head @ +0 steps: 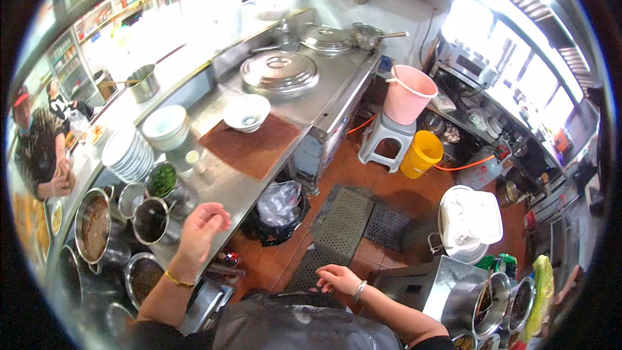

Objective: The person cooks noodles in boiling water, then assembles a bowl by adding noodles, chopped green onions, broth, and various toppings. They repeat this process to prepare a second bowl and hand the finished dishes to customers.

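My left hand (203,231) is raised over the front edge of the steel counter (216,192), fingers loosely bent and nothing visible in them. Close beside it stand a steel pot with dark contents (151,221) and a container of chopped green herbs (162,179). Farther along the counter, a white bowl (247,113) sits on a brown mat (257,153). My right hand (338,279) hangs low in front of my dark apron (301,325), fingers slightly spread and apparently holding nothing.
Stacked bowls (129,153) and a large pot of brown liquid (95,228) line the left side. A lined bin (277,209) stands under the counter edge. Perforated mats (347,218) cover part of the tiled floor. A person (41,155) stands across the counter.
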Motion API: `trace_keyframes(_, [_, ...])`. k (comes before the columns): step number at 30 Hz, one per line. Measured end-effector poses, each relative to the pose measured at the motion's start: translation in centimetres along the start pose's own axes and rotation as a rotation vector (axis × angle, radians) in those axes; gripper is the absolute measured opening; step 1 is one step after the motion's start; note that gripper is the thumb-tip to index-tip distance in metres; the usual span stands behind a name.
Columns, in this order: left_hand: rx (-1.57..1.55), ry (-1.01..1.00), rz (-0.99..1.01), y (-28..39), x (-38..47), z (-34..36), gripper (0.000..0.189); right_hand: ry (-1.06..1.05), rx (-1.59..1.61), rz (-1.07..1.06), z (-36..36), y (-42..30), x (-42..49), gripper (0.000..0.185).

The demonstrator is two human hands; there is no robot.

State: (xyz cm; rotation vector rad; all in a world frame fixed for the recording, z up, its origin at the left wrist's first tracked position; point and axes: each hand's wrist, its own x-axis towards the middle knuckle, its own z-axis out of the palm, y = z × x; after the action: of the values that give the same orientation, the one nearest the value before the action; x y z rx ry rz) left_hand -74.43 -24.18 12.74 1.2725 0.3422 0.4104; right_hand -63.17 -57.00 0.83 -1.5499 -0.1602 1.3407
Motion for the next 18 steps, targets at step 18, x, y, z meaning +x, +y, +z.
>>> trace_keyframes(18, [-0.263, -0.028, -0.294, -12.6, 36.2, 24.2, 0.017, 0.477, 0.408, -0.13, -35.3, -17.0, 5.2, 0.026])
